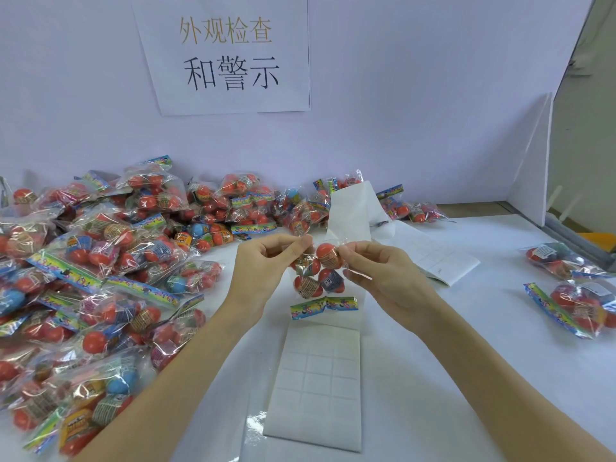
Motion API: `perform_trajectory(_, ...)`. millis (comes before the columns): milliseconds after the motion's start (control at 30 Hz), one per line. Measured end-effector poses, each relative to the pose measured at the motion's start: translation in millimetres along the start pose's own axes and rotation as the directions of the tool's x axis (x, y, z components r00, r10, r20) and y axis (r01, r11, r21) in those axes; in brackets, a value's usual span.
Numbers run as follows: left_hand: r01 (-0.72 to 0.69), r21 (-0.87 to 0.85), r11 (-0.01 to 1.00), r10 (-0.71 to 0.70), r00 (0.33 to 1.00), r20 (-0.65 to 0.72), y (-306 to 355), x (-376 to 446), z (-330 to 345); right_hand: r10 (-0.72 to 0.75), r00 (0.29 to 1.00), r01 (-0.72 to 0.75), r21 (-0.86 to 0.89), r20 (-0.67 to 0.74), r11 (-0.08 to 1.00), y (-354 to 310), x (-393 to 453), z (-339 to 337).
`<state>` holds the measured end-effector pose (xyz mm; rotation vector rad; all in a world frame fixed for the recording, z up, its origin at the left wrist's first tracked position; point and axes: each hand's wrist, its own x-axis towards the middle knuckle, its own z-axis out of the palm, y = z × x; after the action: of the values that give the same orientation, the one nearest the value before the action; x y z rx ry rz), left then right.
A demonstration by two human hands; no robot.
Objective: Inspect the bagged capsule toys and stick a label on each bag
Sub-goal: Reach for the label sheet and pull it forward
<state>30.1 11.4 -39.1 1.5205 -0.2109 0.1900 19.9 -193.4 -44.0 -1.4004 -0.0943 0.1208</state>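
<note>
Nearest me, at six o'clock on the white desk (466,378), lies the white backing sheet of rectangular peel-off labels (316,378), flat and within easy reach. Just above it I hold one clear plastic bag of red capsule toys (316,271) in the air, its colourful printed header card (324,306) hanging downward. My left hand (263,271) has its fingers pinched shut on the bag's upper left edge; my right hand (383,278) has its fingers pinched on the upper right edge, the film stretched between them.

I judge this to be the inspection: I should keep the film taut, turn the bag so every capsule shows, then find a smooth patch for the label, since wrinkles would lift it.

At nine o'clock sprawls the big heap of similar bagged capsules (100,261). At three o'clock sit a few separate bags (573,295), probably finished. At twelve o'clock, farthest off, a white paper sign with printed characters (226,55) hangs on the wall.
</note>
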Motion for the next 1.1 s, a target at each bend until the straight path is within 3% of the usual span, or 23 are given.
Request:
perform_trajectory(333, -0.011, 0.044, 0.999, 0.012, 0.999, -0.033, 1, 1, -4, -0.134, 0.987, 0.116, -0.175, -0.093, 0.978, 1, -2, 7)
perform_trajectory(567, -0.031, 0.05, 0.998, 0.033, 0.998, -0.055, 1, 0, 0, -0.095, 0.99, 0.087, -0.081, -0.102, 0.993, 1, -2, 11)
perform_trajectory(700, -0.01, 0.05, 0.999, 0.014, 0.997, -0.077, -2, 1, -2, -0.156, 0.978, 0.131, -0.173, -0.137, 0.976, 2, -3, 16)
perform_trajectory(833, -0.014, 0.076, 0.997, 0.017, 0.999, -0.045, -4, 0, -2, -0.093, 0.989, 0.087, -0.058, -0.116, 0.995, 0, -5, 13)
perform_trajectory(967, 0.046, 0.003, 0.999, -0.046, 0.998, -0.047, -4, 0, 3, -0.164, 0.98, 0.137, -0.216, -0.115, 0.967, 3, -3, 12)
perform_trajectory(1100, 0.107, -0.07, 0.992, -0.111, 0.992, -0.063, -3, 1, 6, -0.116, 0.988, 0.098, -0.17, -0.101, 0.981, 6, 0, 9)
